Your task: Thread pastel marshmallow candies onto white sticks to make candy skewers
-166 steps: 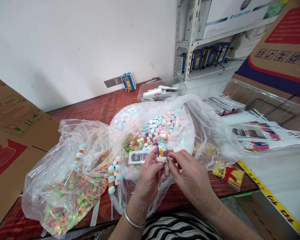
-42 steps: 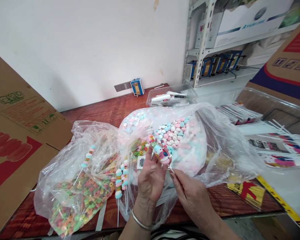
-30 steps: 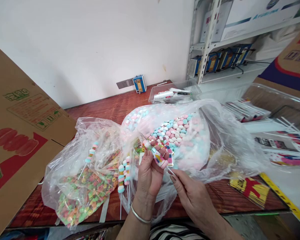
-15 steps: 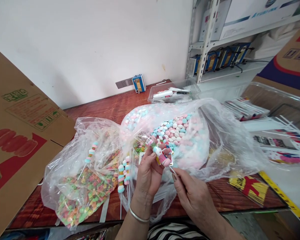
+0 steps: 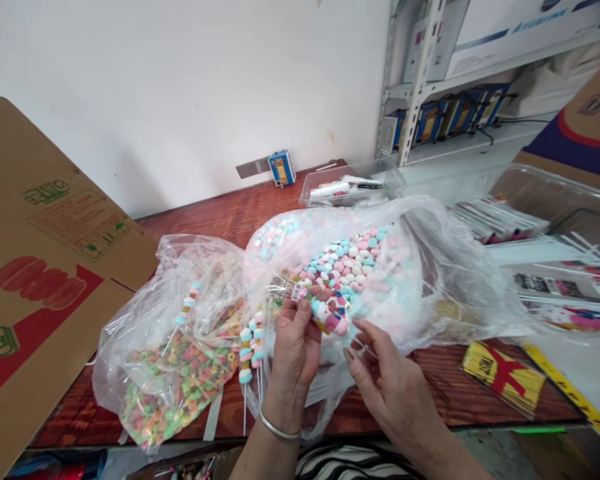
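Observation:
My left hand (image 5: 297,340), with a metal bangle on the wrist, pinches a small printed candy bag (image 5: 330,317). Pink and pale blue pieces show inside it, and its clear printed end sticks out past the fingers to the left. Just right of the bag, my right hand (image 5: 393,380) has its thumb and fingers apart with nothing seen between them. Behind both hands lies a large clear bag of pink, white and blue candies (image 5: 353,260). Candy skewers (image 5: 246,353) on white sticks lean at its left side.
A clear bag of coloured ring candies (image 5: 175,393) lies left, with one candy skewer (image 5: 187,303) on it. A cardboard box (image 5: 45,267) stands far left. At right are yellow twist ties (image 5: 503,377) and printed bags (image 5: 555,287). Behind sits a clear tray of pens (image 5: 350,190).
My right hand has let go of the white stick at the bag's lower end, and its fingers have spread. My left hand keeps the candy bag, now turned slightly. The view has shifted a little.

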A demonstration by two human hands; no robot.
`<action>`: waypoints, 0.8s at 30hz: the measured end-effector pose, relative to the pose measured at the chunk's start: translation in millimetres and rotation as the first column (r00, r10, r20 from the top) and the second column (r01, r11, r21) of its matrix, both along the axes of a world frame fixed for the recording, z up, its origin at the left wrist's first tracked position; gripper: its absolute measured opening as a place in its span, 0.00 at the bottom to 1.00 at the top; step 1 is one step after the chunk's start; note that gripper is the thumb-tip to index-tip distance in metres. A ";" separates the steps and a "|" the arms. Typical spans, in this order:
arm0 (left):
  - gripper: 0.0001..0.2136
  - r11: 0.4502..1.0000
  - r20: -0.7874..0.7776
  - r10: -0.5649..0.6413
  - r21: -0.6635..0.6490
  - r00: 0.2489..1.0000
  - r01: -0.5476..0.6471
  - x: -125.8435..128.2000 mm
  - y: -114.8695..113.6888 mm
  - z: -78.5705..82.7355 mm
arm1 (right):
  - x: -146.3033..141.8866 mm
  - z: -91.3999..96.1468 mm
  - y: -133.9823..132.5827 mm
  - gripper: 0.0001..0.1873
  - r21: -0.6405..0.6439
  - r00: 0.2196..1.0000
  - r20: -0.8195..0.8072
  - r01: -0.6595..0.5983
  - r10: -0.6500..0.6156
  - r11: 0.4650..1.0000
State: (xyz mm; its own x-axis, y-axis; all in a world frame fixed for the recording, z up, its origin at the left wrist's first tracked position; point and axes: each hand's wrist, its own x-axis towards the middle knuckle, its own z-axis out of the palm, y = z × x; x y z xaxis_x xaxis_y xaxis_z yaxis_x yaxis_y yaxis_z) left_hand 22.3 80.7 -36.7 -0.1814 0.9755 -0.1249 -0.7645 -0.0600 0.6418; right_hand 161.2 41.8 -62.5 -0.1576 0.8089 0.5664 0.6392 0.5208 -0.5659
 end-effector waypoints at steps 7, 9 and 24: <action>0.13 0.994 -0.022 0.007 -0.110 1.000 -0.010 7.0 -0.2 -4.9 | 4.6 3.9 6.7 0.14 0.066 0.997 0.062 0.046 -0.050 0.997; 0.15 0.995 -0.054 -0.013 -0.104 0.998 0.007 6.7 -0.4 -6.2 | 7.5 3.1 4.9 0.11 -0.143 0.998 -0.050 -0.052 0.045 0.988; 0.07 0.948 -0.952 0.298 0.288 0.066 -0.136 23.4 -25.8 -15.9 | -0.1 -1.9 4.9 0.12 -0.329 0.931 -0.358 -0.050 -0.076 0.943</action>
